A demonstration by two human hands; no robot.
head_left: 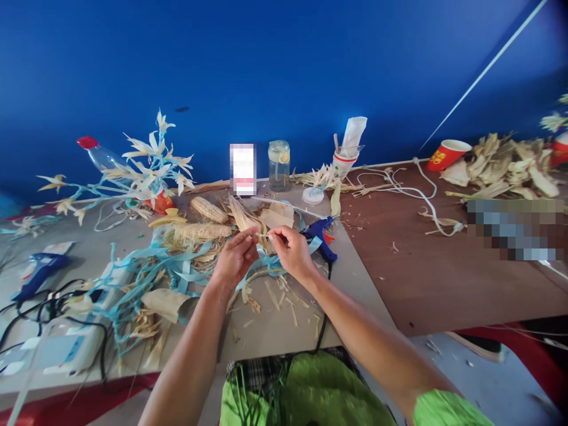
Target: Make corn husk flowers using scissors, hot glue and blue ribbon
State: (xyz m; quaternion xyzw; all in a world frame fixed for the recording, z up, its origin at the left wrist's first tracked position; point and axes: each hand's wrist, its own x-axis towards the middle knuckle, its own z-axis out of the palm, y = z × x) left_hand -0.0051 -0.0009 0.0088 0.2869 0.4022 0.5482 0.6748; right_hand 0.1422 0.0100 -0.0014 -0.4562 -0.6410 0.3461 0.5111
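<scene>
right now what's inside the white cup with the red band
A tall white item and a thin stick poke out of the white cup; its wall hides whatever lies lower.

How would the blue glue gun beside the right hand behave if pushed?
Probably no free slide: the glue gun trails a black cord, which may drag or twist it. Rolling looks unlikely, given its angled grip. Its body looks like hard plastic, so likely stiff.
</scene>
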